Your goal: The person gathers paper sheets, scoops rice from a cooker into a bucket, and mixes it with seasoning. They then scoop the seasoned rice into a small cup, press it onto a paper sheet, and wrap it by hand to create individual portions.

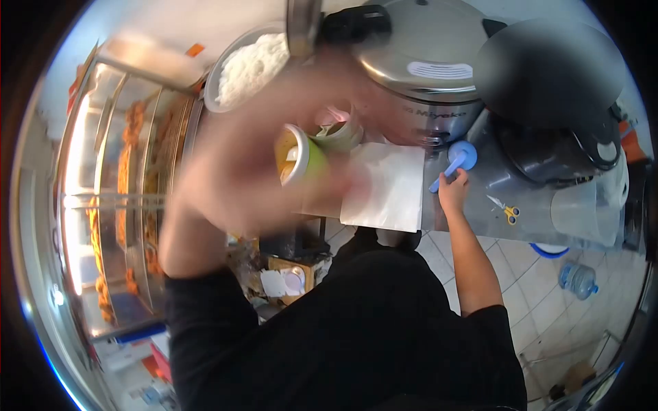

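My right hand (453, 191) is closed on the handle of a blue rice scoop (462, 155), whose round head lies over the table in front of a large steel rice cooker (428, 109). My left hand (274, 144) is raised close to the camera and smeared by motion, hiding part of the table. Overlapping it in the view is a green tub (312, 159) with a white rim and something yellow inside. A pale container (343, 137) holding a pink-handled item stands behind that tub. Between my hands lies a white sheet of paper (391, 188).
A metal bowl of white rice (252, 68) stands at the back left, beside a lit glass cabinet (130, 185) of fried food. To the right are yellow-handled scissors (508, 211), a black cooker (555, 147) and a translucent container (582, 212). A water bottle (578, 281) rests on the floor.
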Demonstrator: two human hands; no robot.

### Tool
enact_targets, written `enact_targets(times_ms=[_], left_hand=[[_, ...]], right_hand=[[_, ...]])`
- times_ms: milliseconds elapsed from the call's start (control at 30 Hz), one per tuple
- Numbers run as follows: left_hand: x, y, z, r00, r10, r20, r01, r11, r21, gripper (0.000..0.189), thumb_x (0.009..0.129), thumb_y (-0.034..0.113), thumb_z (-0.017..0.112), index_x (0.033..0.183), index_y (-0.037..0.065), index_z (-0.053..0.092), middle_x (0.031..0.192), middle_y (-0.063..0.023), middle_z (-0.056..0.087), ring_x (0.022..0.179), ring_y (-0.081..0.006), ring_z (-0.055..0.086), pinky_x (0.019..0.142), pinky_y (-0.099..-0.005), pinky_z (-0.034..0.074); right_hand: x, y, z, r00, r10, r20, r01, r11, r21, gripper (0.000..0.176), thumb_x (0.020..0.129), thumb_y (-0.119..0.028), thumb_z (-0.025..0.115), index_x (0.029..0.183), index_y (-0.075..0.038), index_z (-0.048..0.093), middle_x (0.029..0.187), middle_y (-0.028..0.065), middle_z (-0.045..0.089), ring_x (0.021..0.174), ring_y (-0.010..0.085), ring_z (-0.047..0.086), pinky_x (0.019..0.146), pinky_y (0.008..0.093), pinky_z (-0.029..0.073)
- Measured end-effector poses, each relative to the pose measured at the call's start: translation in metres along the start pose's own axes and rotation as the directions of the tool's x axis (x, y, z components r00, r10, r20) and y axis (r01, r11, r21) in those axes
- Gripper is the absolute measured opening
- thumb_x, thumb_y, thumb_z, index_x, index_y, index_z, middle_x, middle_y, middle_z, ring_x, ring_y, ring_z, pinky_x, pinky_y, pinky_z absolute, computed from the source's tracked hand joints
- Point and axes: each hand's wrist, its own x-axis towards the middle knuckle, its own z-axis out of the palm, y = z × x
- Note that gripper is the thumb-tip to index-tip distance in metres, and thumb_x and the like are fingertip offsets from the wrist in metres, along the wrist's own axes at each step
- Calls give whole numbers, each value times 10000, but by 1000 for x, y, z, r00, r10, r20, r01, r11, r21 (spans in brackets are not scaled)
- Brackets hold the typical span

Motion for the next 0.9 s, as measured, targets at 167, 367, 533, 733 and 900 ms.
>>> enact_targets(times_ms=[167, 367, 533, 733, 900], left_hand=[[-262, -168, 148, 222, -901, -372, 467, 433, -770, 463, 1069, 259, 527, 1424, -29, 452, 1293, -237, 632, 1195, -309, 640, 1041, -416, 505], [-419, -102, 308, -253, -967, 4, 585, -156, -796, 535, 1061, 478, 481, 1355, 43, 580, 1345, -198, 611, 1279, -362, 583, 1080, -517, 473], [-497, -82, 299, -4, -992, -129, 267, 123, -956, 326, 1050, 374, 564, 1183, 77, 597, 1007, -101, 699, 970, -184, 685, 784, -355, 588], [-639, -107, 305, -747, -588, -310, 209, 234, -949, 251, 1015, 265, 553, 1086, 32, 617, 844, -98, 684, 724, -195, 691, 682, -354, 562], [-719, -108, 276, -400, -762, -509, 533, 258, -806, 213, 1037, 201, 521, 980, 25, 628, 744, -63, 637, 649, -159, 620, 572, -360, 487]], right_hand=[[25, -43, 0, 982, 185, 39, -185, 983, -18, 800, 796, -400, 861, 1324, 43, 455, 1322, 282, 546, 1171, 448, 603, 1032, 509, 475], [43, 10, -3, 986, 152, 67, -147, 986, -74, 565, 823, -272, 768, 1226, 89, 603, 1157, 286, 685, 1034, 428, 689, 930, 506, 556], [67, 39, -18, 997, -75, 19, 76, 989, -124, 258, 905, -234, 698, 1038, -13, 710, 964, 172, 732, 848, 304, 717, 782, 469, 567], [68, 31, -43, 961, -271, -55, 188, 788, -586, 167, 924, -220, 668, 980, -74, 728, 927, 118, 736, 819, 245, 712, 720, 431, 549], [48, 217, -57, 844, -313, 436, 438, -68, -896, 146, 958, -192, 605, 921, -137, 735, 862, 38, 720, 747, 175, 683, 660, 395, 520]])
